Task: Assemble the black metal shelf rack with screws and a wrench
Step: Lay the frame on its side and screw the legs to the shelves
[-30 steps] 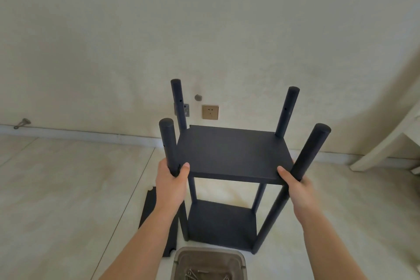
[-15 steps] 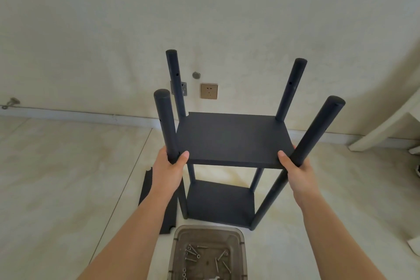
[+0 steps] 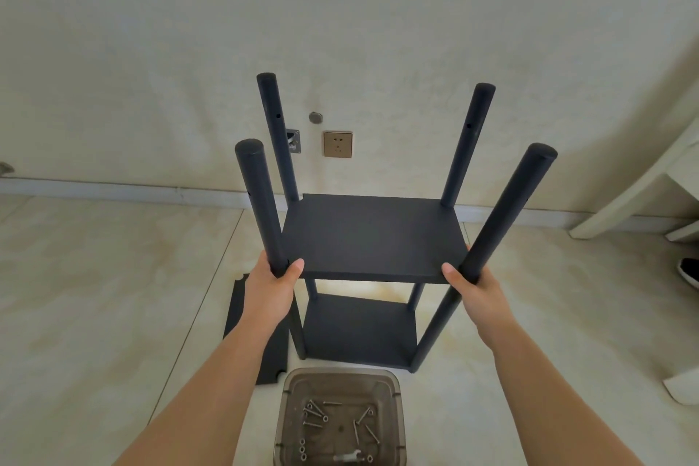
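Observation:
The black metal rack [image 3: 372,235] stands upright on the floor, with four round posts, a middle shelf and a lower shelf [image 3: 359,329]. My left hand [image 3: 274,287] grips the near left post at the middle shelf's corner. My right hand [image 3: 478,293] grips the near right post at the opposite corner. A loose black shelf panel [image 3: 242,318] lies flat on the floor left of the rack, partly hidden by my left arm. A grey plastic box [image 3: 291,390] in front holds several screws [image 3: 316,414] and a small wrench [image 3: 346,457].
A wall with a brass socket [image 3: 337,144] rises close behind the rack. White furniture [image 3: 643,182] stands at the right, with a black shoe [image 3: 688,270] on the floor beside it. Pale floor tiles spread to the left.
The rack's posts have risen higher in view and the box of screws has come further into sight. Both hands keep their grip on the near posts.

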